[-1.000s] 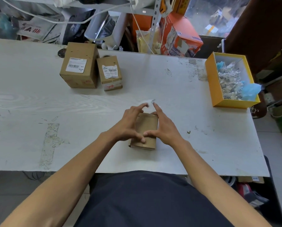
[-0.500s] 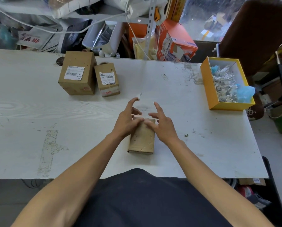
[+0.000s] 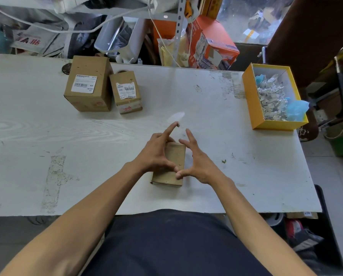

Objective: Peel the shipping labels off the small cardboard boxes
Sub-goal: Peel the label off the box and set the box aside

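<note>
— What changed?
— Your left hand [image 3: 156, 154] flicked a blurred white label scrap [image 3: 176, 117] away toward twelve o'clock; fingers spread, holding nothing.
— And the plain brown cardboard box [image 3: 172, 166]?
— It lay label-free on the desk [image 3: 206, 108], your right hand [image 3: 196, 166] loosely open beside it.

Hands [image 3: 156, 156] flank box [image 3: 171, 166] — label-free

The far end of the small cardboard box [image 3: 173, 164] was hidden by the left hand [image 3: 156, 154]. A pale scrap [image 3: 176, 117] beyond the fingers [image 3: 171, 127] was motion-blurred. The desk [image 3: 27, 126] was cut off at the left edge.
</note>
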{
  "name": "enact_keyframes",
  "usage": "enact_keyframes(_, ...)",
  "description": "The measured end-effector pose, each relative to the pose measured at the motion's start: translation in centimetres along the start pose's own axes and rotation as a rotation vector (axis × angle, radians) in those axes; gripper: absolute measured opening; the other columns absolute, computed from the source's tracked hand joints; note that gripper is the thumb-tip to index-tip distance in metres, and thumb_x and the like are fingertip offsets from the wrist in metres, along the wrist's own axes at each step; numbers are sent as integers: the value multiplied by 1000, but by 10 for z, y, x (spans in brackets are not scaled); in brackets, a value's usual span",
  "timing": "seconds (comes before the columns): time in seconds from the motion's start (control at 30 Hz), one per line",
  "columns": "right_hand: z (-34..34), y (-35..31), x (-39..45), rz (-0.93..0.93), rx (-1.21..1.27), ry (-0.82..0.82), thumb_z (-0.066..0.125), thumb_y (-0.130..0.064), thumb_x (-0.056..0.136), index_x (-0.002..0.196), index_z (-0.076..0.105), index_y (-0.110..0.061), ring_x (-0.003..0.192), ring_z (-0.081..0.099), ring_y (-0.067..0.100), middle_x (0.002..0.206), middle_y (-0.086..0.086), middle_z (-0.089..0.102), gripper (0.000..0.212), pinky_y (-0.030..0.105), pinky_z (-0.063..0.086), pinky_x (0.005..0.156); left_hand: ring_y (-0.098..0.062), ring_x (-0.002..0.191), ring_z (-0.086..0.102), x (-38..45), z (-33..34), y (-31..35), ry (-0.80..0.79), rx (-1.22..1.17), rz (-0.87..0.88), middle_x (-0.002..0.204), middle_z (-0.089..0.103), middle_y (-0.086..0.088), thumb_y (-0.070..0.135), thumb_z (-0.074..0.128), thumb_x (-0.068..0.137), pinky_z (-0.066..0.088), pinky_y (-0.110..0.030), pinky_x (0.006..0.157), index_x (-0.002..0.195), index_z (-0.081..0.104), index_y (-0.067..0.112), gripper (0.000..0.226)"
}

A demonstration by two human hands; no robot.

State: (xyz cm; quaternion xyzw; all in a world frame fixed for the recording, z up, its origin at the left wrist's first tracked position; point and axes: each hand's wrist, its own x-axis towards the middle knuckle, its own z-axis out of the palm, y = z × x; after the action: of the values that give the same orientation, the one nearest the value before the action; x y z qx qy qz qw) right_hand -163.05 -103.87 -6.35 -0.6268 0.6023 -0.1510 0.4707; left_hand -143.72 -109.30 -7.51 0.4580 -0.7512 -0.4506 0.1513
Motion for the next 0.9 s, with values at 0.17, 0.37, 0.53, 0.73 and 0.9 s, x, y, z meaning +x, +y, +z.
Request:
enact_keyframes(0.17, -8, -3, 11, 40, 61, 148, 84, -29, 75, 151, -2, -53, 125, 53, 17, 134, -12, 61, 117, 21, 34, 95, -12, 97, 62, 23, -1, 0, 121, -65, -59, 102, 71, 5, 43, 90, 58, 49, -34, 92, 150, 13, 50, 121)
enact_keyframes(0.37, -8, -4, 32, 61, 97, 290, 76, -29, 84, 155, 15, -38, 104, 66, 6, 102, -11, 75, 93, 4, 39, 85, -4, 88, 65, 34, 4, -2, 217, -126, -132, 75, 73, 12, 33, 79, 78, 41, -13, 78, 151, 24, 42, 92)
enact_keyframes(0.53, -7, -10, 33, 47, 75, 284, 77, -35, 82, 156, 6, -36, 95, 67, 6, 107, -6, 73, 103, 26, 49, 91, -11, 102, 64, 21, 1, 5, 229, -135, -109, 115, 70, 4, 31, 70, 87, 45, -27, 90, 152, 12, 46, 88)
enact_keyframes(0.73, 10, -20, 1, -61, -66, 58, 91, -52, 54, 148, -21, -47, 144, 25, 17, 161, 1, 18, 146, 31, 28, 109, 0, 142, 25, -29, -21, -11, -3, -101, 31, 157, 10, 26, 49, 90, 58, 23, -34, 114, 153, -4, 46, 133)
enact_keyframes(0.9, 29, -17, -3, -123, -257, 14, 90, -58, 50, 150, -19, -42, 145, 13, 21, 160, -4, 7, 149, 42, 25, 116, -4, 140, 25, -49, -19, -22, -73, -27, -13, 155, 24, 15, 50, 95, 48, 24, -28, 110, 153, -3, 44, 144)
